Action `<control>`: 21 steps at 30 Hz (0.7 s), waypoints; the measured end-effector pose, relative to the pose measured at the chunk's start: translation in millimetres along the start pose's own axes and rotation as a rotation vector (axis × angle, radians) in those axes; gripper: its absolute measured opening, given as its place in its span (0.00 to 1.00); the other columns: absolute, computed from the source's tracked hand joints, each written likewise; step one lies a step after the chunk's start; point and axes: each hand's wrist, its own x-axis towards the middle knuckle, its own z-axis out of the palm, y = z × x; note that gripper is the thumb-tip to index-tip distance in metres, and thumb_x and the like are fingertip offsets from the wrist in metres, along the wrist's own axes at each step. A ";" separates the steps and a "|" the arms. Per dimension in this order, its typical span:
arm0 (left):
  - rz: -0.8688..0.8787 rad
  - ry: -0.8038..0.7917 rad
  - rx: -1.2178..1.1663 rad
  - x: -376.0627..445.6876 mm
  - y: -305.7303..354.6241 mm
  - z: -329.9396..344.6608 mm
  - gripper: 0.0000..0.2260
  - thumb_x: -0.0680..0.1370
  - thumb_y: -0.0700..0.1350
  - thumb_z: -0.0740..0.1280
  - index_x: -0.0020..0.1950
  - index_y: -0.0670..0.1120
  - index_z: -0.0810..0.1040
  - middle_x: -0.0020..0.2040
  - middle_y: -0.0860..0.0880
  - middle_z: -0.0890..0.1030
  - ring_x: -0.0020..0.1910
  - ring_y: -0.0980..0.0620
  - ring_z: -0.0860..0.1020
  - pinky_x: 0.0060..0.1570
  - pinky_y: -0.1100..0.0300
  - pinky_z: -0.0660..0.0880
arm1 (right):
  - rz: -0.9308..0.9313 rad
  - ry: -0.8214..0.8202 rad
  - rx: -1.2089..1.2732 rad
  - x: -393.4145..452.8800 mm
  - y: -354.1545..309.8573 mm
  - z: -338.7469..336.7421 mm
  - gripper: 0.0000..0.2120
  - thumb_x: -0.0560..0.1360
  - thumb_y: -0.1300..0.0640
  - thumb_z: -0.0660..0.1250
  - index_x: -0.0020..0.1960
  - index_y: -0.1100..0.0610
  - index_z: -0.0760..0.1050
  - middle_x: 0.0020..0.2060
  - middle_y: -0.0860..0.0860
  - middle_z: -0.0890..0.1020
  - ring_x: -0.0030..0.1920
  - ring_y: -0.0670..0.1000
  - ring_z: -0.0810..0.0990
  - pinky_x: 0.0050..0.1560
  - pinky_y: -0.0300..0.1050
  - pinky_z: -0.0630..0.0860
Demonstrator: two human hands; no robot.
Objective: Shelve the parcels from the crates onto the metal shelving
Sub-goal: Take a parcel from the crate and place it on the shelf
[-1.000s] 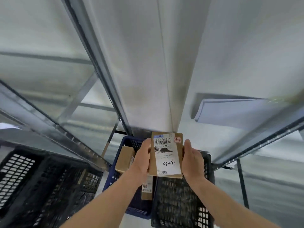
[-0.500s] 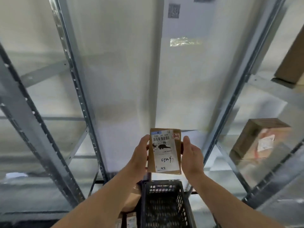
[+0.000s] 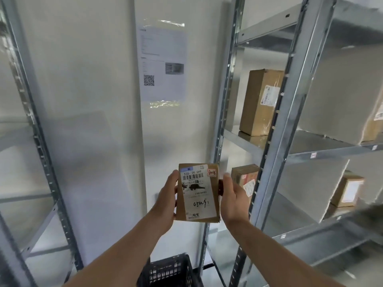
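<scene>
Gripping a flat brown labelled cardboard parcel, both hands face grey metal shelving (several boxes shelved; this one remains).

We hold a parcel between left hand and right hand, above a crate; shelving right with boxes on it, notice on the wall behind.
</scene>
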 end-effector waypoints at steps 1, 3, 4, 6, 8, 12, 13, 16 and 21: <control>0.005 -0.013 0.005 -4.9 2.1 13.1 0.26 0.82 0.65 0.47 0.60 0.58 0.81 0.59 0.46 0.82 0.58 0.43 0.80 0.58 0.39 0.78 | 0.004 0.014 -0.005 1.3 -1.4 -13.5 0.33 0.75 0.30 0.50 0.42 0.55 0.82 0.37 0.49 0.85 0.42 0.50 0.84 0.42 0.49 0.81; 0.013 -0.030 0.014 -15.0 4.5 38.8 0.26 0.81 0.66 0.47 0.61 0.58 0.81 0.60 0.47 0.81 0.59 0.43 0.80 0.59 0.39 0.78 | 0.012 0.033 -0.010 3.3 -3.7 -40.4 0.34 0.73 0.28 0.49 0.40 0.54 0.80 0.36 0.51 0.85 0.42 0.53 0.84 0.47 0.59 0.83; 0.019 -0.038 0.017 -20.9 5.3 51.2 0.26 0.81 0.67 0.47 0.61 0.58 0.80 0.60 0.47 0.81 0.59 0.43 0.79 0.59 0.39 0.78 | 0.007 0.038 -0.013 2.5 -6.8 -54.2 0.33 0.73 0.28 0.49 0.39 0.54 0.80 0.36 0.51 0.85 0.42 0.53 0.84 0.48 0.59 0.82; 0.030 -0.042 0.023 -31.8 5.9 75.8 0.26 0.81 0.67 0.46 0.61 0.58 0.80 0.59 0.47 0.82 0.60 0.43 0.79 0.61 0.38 0.76 | -0.014 0.051 -0.018 0.8 -10.5 -81.2 0.33 0.73 0.29 0.49 0.39 0.54 0.81 0.37 0.51 0.85 0.43 0.53 0.84 0.50 0.58 0.81; 0.037 -0.037 0.026 -42.1 6.3 99.4 0.26 0.81 0.67 0.47 0.59 0.57 0.81 0.58 0.47 0.82 0.59 0.43 0.79 0.62 0.39 0.75 | -0.033 0.062 -0.016 -2.3 -13.1 -107.2 0.34 0.73 0.29 0.49 0.40 0.54 0.81 0.37 0.50 0.85 0.44 0.52 0.84 0.50 0.55 0.81; 0.050 -0.056 0.020 -61.6 6.9 141.6 0.25 0.81 0.66 0.48 0.55 0.60 0.82 0.56 0.48 0.82 0.59 0.44 0.79 0.63 0.38 0.74 | -0.047 0.074 0.001 -6.0 -12.4 -154.5 0.31 0.77 0.32 0.52 0.42 0.57 0.80 0.38 0.52 0.85 0.45 0.53 0.84 0.47 0.49 0.81; 0.050 -0.063 0.016 -64.2 6.1 147.3 0.24 0.81 0.66 0.48 0.54 0.60 0.82 0.55 0.49 0.83 0.59 0.44 0.78 0.63 0.38 0.74 | -0.060 0.075 -0.005 -6.8 -12.4 -161.3 0.31 0.77 0.32 0.51 0.42 0.57 0.79 0.38 0.52 0.84 0.45 0.53 0.84 0.47 0.51 0.81; 0.049 -0.090 0.008 -72.2 3.8 169.5 0.24 0.81 0.66 0.48 0.54 0.60 0.81 0.51 0.51 0.83 0.56 0.45 0.79 0.58 0.44 0.76 | -0.072 0.113 -0.014 -7.1 -9.4 -186.6 0.33 0.74 0.30 0.50 0.42 0.57 0.79 0.38 0.52 0.84 0.45 0.54 0.83 0.50 0.56 0.81; 0.066 -0.173 0.033 -79.3 3.9 202.8 0.27 0.81 0.67 0.47 0.57 0.56 0.83 0.51 0.49 0.85 0.54 0.46 0.81 0.56 0.46 0.77 | -0.056 0.191 -0.019 -14.1 -16.2 -225.5 0.29 0.74 0.33 0.52 0.43 0.55 0.79 0.40 0.51 0.84 0.46 0.54 0.82 0.51 0.55 0.79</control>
